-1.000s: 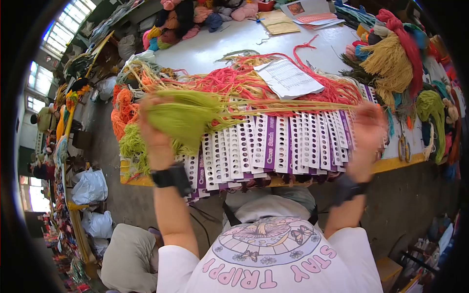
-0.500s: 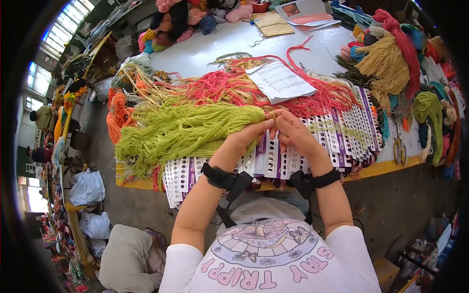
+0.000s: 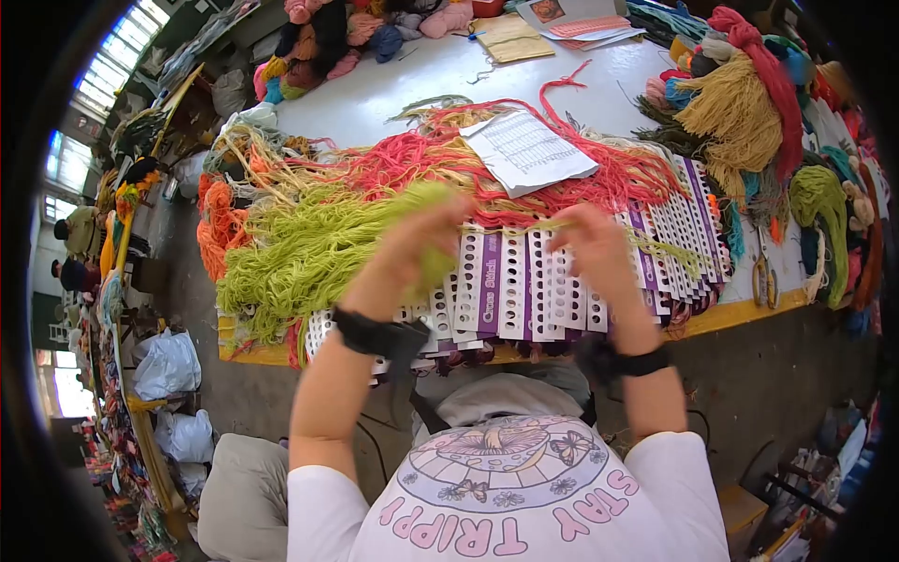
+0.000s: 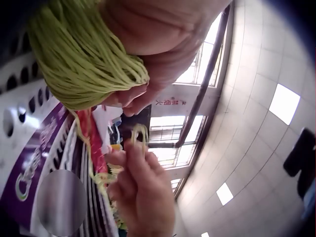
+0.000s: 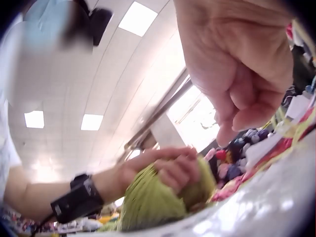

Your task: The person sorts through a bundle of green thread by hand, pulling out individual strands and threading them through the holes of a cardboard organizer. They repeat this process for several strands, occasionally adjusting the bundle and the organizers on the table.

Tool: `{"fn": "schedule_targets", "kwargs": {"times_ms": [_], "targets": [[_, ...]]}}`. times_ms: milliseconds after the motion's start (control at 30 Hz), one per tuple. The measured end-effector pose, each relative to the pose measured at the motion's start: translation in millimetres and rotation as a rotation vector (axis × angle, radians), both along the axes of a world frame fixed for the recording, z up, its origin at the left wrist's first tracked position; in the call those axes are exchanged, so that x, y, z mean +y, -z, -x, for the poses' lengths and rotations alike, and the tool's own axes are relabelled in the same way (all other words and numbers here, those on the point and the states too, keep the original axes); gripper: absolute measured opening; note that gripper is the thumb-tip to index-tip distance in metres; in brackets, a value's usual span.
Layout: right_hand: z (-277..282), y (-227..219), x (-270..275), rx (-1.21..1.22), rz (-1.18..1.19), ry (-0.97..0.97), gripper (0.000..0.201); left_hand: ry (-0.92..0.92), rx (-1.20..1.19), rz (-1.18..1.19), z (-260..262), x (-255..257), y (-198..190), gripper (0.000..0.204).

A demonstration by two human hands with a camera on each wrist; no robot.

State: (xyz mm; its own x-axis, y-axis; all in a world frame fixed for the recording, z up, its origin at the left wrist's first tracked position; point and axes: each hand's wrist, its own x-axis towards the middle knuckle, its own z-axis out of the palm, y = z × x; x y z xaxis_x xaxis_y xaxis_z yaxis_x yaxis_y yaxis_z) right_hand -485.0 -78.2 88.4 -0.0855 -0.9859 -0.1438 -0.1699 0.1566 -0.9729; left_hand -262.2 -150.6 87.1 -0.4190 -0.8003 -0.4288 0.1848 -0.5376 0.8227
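Lime-green yarn (image 3: 300,253) spreads over the left part of the pile in the head view. My left hand (image 3: 412,248) grips its bunched end, and in the left wrist view the hank (image 4: 84,59) bulges round under those fingers. To the right, my right hand (image 3: 597,248) pinches a thin yellow-green loop of strands (image 4: 140,132) between thumb and fingers, best seen in the left wrist view. Beneath both hands lie overlapping white punched thread cards (image 3: 510,281) with purple "Cross Stitch" bands. More pale green strands (image 3: 670,248) trail across the cards at the right.
Red and cream yarn (image 3: 403,155) tangles behind the cards, with a printed sheet (image 3: 529,155) on top. Orange yarn (image 3: 220,220) lies at the left end. Scissors (image 3: 765,279) rest near the front right edge, beside hanging hanks (image 3: 740,117). A folder (image 3: 515,37) lies farther back.
The hands met at the hank's right end half a second ago; now they are apart. The left has moved left with the bunched green end, the right slightly to the right.
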Motion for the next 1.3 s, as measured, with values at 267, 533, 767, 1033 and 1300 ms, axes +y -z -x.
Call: {"fn": "schedule_targets", "kwargs": {"times_ms": [267,533,767,1033,1300], "targets": [[525,-25,110,-0.117,0.600,0.992,0.033,-0.417,0.009,0.790,-241,-47,-218,0.029],[203,-37,11,0.136,0.668,0.230,0.025,-0.160,-0.194,1.579,-129,-28,-214,0.028],[0,55,-33,0.234,0.147,0.024,0.017,0.175,-0.482,-0.041,19,1,20,0.032],[-20,60,-24,0.412,0.290,0.157,0.015,0.096,-0.187,-0.155,51,0,39,0.009],[-18,59,-24,0.375,0.317,0.098,0.012,0.246,0.001,-0.339,43,-8,58,0.013]]}}
